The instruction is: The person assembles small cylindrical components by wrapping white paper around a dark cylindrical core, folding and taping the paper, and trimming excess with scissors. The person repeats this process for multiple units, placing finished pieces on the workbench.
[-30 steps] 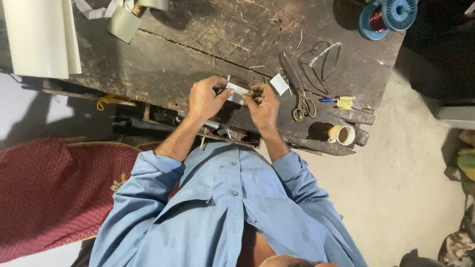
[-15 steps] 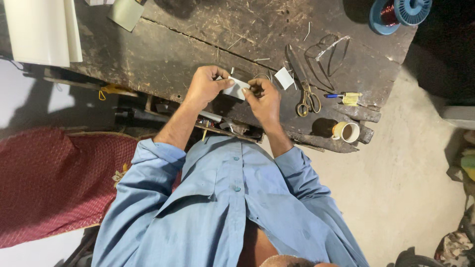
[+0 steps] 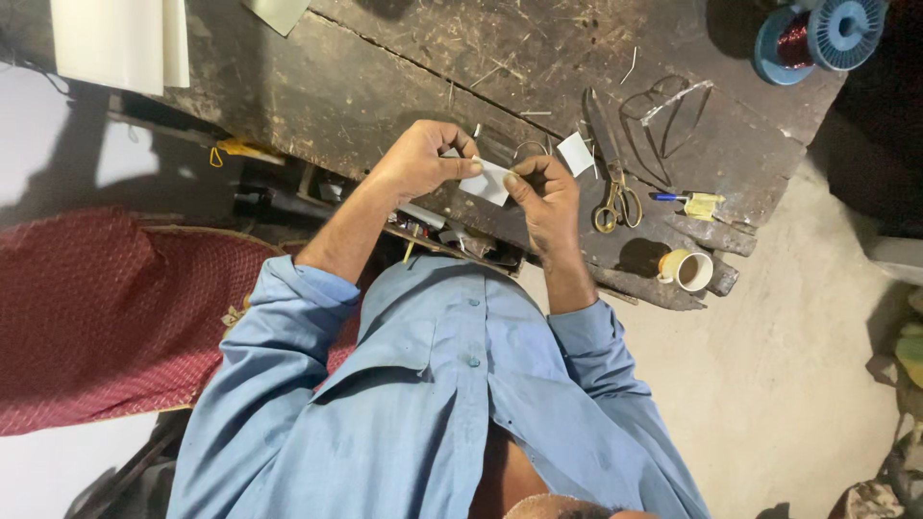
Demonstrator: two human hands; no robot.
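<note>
My left hand point(image 3: 415, 161) and my right hand point(image 3: 544, 195) meet over the near edge of a dark, worn wooden workbench point(image 3: 385, 86). Between them is a small white piece of paper point(image 3: 486, 183). The left thumb and fingers pinch its left end, and the right fingertips pinch its right end. Both forearms come out of rolled blue shirt sleeves point(image 3: 288, 308). A second small white paper piece point(image 3: 575, 154) lies on the bench just right of my right hand.
Brass-handled scissors point(image 3: 615, 197), a blue pen point(image 3: 673, 197) and a bent wire loop point(image 3: 663, 106) lie to the right. A yellow cup point(image 3: 687, 270) sits at the bench corner. A blue spool of copper wire point(image 3: 817, 38) stands far right, white sheets point(image 3: 115, 43) far left, a red cloth point(image 3: 106, 317) below.
Both hands keep hold of the white paper piece and have shifted only slightly over the bench edge. The view has tilted a little, so the bench sits higher in the frame.
</note>
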